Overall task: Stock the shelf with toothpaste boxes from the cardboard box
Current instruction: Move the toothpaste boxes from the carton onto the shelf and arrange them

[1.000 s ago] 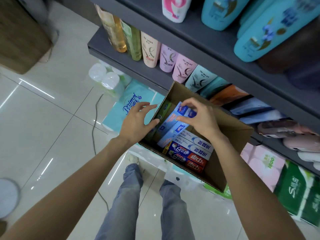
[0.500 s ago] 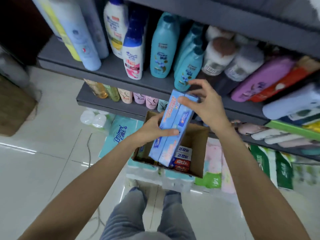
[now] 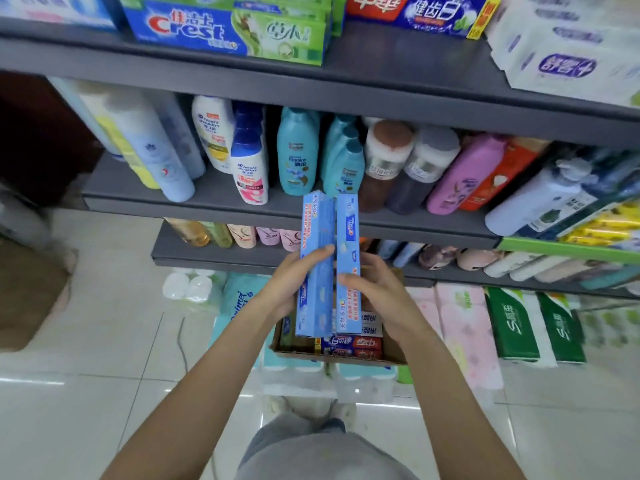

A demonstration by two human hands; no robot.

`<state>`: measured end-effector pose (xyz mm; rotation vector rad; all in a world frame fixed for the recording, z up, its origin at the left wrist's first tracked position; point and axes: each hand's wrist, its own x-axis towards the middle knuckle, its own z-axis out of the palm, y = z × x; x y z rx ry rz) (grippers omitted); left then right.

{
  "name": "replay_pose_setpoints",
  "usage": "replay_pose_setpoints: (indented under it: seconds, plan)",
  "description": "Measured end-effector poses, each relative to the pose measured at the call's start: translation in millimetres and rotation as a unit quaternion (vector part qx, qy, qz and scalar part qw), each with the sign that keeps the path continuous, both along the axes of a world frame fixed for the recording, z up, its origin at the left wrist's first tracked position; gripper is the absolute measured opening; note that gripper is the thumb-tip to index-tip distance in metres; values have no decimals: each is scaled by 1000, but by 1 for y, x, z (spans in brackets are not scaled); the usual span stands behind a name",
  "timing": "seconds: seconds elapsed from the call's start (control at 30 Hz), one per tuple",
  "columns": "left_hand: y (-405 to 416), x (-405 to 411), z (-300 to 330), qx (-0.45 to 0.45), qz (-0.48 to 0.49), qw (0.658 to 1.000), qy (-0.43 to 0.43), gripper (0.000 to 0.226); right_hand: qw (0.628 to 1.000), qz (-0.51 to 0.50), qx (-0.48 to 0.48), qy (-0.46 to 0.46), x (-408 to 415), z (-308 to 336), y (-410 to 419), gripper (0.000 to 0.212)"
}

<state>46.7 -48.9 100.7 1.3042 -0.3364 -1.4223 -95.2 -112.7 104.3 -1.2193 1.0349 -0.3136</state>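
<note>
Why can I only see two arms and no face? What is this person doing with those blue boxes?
The camera sits on the person's head and looks forward and down, so you see what they see: their own arms, their legs and the floor. There is only this one view.

The left hand holds one light blue toothpaste box, and the right hand holds a second blue box right beside it. Both boxes stand upright in front of the shelves.

Below the hands is an open cardboard box with more toothpaste boxes lying in it. It rests on packs of tissue on the floor.

The middle shelf carries shampoo bottles. The top shelf has toothpaste already on it, such as the Crest box, so the blue boxes probably go up there.
</note>
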Motion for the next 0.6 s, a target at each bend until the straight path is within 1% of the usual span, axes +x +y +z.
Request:
replay_pose_setpoints:
  seconds: [0.07, 0.1, 0.17, 0.23, 0.3, 0.33, 0.4, 0.43, 0.53, 0.6]
  plan:
    - [4, -1, 9, -3, 30, 999, 19, 23, 996, -24, 73, -39, -10, 3, -8, 35]
    - [7, -2, 12, -6, 47, 999, 23, 22, 993, -38, 93, -58, -17, 4, -11, 32]
    - [12, -6, 17, -2, 93, 995, 39, 25, 989, -53, 106, -86, -29, 4, -15, 32]
    - [16, -11, 22, 7, 129, 990, 53, 32, 988, -48, 104, -103, -38, 7, -20, 40]
    - [19, -16, 25, 21, 141, 989, 49, 44, 989, -22, 97, -110, -44, 13, -24, 45]
    - [20, -18, 26, 27, 149, 987, 44, 47, 990, -4, 84, -109, -47, 14, -28, 41]
    - [23, -21, 28, 23, 175, 984, 33, 48, 991, 30, 56, -116, -51, 21, -35, 24]
    - [26, -23, 31, 18, 190, 981, 29, 48, 990, 46, 47, -126, -53, 29, -38, 23]
    - [34, -26, 43, 30, 244, 969, 14, 42, 982, 108, 6, -154, -54, 55, -50, 35]
    - [41, -24, 54, 32, 260, 965, -6, 42, 973, 138, -26, -183, -51, 76, -55, 38]
